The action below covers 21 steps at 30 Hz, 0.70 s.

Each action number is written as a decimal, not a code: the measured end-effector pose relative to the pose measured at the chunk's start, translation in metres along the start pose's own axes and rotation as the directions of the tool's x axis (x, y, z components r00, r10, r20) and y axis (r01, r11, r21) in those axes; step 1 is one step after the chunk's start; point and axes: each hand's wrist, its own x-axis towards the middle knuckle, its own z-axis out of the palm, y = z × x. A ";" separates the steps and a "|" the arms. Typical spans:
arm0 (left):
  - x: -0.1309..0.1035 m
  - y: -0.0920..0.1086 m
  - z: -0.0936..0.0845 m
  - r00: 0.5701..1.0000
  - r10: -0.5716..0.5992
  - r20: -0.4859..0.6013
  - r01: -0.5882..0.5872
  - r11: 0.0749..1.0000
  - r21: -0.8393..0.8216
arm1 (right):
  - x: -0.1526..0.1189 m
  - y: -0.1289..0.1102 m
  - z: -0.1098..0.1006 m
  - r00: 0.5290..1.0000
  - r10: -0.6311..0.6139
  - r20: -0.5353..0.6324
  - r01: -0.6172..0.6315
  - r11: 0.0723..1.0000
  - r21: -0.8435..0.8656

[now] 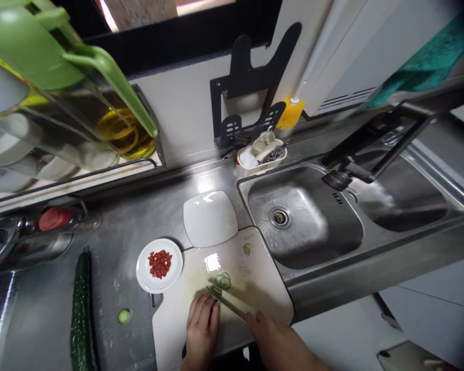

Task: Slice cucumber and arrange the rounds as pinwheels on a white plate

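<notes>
On the white cutting board [263, 288], my right hand [272, 337] grips a knife [232, 306] whose blade angles up and to the left. My left hand [201, 324] is closed over a cucumber piece [217, 290], mostly hidden under the fingers, with the knife tip right beside them. Just beyond the blade lie a few thin cucumber slices [223, 281]. Another slice [247, 250] rests near the board's far right corner. A whole dark-green cucumber [81, 309] lies on the counter to the left, with a cut cucumber end [124, 316] between it and the board.
A small white plate of chopped red pieces [160, 264] sits at the board's left edge. Behind the board is a square white plate [210, 219]. To the right is a steel sink [305, 216] with a black faucet [340, 178]. Oil jugs [119, 131] stand on a shelf upper left.
</notes>
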 end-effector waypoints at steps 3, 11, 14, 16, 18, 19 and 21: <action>0.000 0.001 -0.001 1.000 -0.004 0.005 0.004 1.000 0.002 | 0.001 -0.002 -0.002 1.000 -0.002 0.014 0.002 1.000 -0.023; 0.001 0.001 0.000 1.000 0.008 0.016 -0.008 1.000 -0.001 | 0.012 -0.004 0.002 0.999 0.015 0.045 -0.013 0.999 -0.033; 0.001 0.001 0.000 1.000 0.008 0.024 -0.007 1.000 -0.010 | 0.017 -0.007 0.004 0.998 0.046 0.041 -0.046 0.999 -0.006; 0.002 0.001 -0.001 1.000 0.007 0.017 -0.007 1.000 -0.018 | 0.020 -0.007 0.006 0.998 0.043 0.044 -0.043 0.999 -0.004; 0.003 0.002 -0.001 1.000 0.007 0.009 -0.006 1.000 -0.020 | 0.025 -0.007 0.009 0.998 0.025 0.056 -0.024 1.000 -0.014; 0.003 0.002 -0.001 1.000 0.008 0.008 -0.008 1.000 -0.019 | 0.027 -0.007 0.011 0.998 0.018 0.061 -0.017 1.000 -0.013; 0.003 0.003 -0.002 1.000 0.012 0.016 -0.012 1.000 -0.013 | 0.030 -0.005 0.016 0.999 0.009 0.049 -0.009 1.000 -0.006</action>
